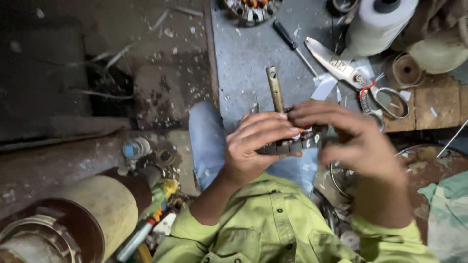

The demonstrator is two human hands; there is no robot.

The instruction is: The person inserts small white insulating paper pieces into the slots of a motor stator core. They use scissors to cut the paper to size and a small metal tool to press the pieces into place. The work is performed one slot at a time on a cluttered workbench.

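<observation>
My left hand (256, 146) grips a round dark motor core (292, 144) over my lap, its brass-coloured shaft (275, 88) pointing away from me. My right hand (348, 141) rests its fingertips on the top of the core, fingers curled over it. Most of the core is hidden by both hands. Sleeves of a yellow-green shirt (273, 229) cover my arms, and a knee in blue jeans (207, 141) shows beneath.
Large scissors (351, 73) and a screwdriver (292, 44) lie on the grey floor mat ahead. A white roll (378, 24) stands at the top right beside a small spool (406, 70). Another wound stator (251, 9) sits at the top. A cream cylinder (105, 209) lies at the lower left.
</observation>
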